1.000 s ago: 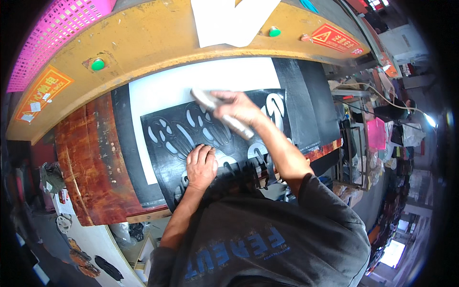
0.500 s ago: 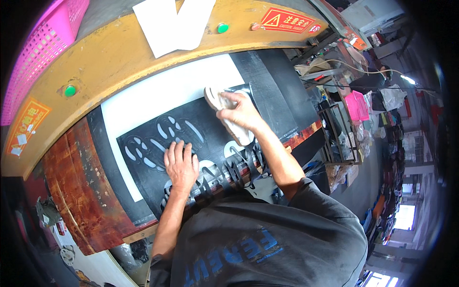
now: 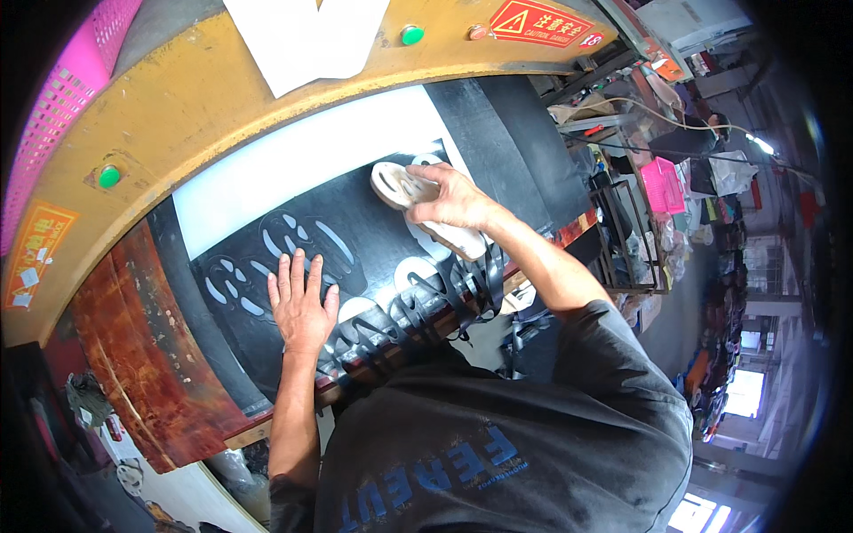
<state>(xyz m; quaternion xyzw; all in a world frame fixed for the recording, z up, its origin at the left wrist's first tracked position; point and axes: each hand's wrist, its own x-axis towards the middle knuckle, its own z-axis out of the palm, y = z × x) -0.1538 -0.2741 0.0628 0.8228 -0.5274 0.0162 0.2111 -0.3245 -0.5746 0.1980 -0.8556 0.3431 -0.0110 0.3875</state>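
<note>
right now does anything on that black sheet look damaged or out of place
The black sheet is full of shaped holes, and its near edge hangs off the bench in torn-looking loops. The left hand lies flat on it; the right hand grips a pale cutter.

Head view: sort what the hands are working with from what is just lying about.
In use:
- left hand flat on black sheet
- right hand gripping pale cutter
- white board

Lying about:
- pink basket
- white paper
- green buttons

A black rubber sheet (image 3: 355, 249), punched with sole-shaped holes, lies flat on the white board. A pale cutting die (image 3: 426, 209) rests on its far edge.
</note>
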